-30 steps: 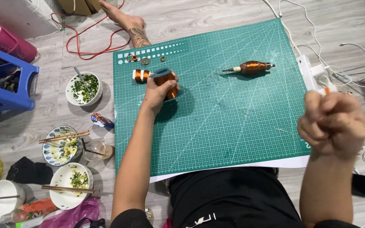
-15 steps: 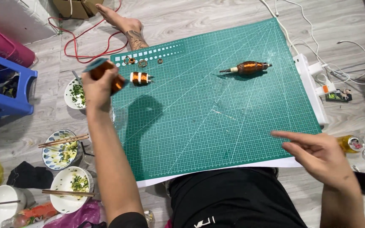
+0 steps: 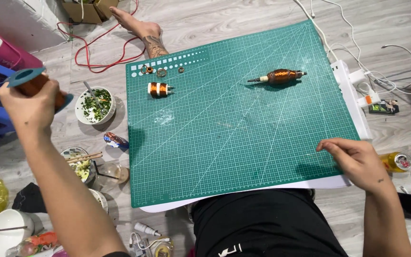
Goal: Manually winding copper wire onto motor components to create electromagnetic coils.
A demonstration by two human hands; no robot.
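Left hand (image 3: 30,105) around probably a spool (image 3: 34,82)

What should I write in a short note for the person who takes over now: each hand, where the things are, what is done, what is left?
Left hand: raised off to the left of the green cutting mat, closed on a teal-flanged spool with an orange core.
Right hand: empty, resting flat on the mat's lower right corner.
On the mat: small copper coil and three small rings at upper left; copper-wound armature at upper right.
Done: spool is lifted off the mat.
Left: coil, rings and armature lie untouched.
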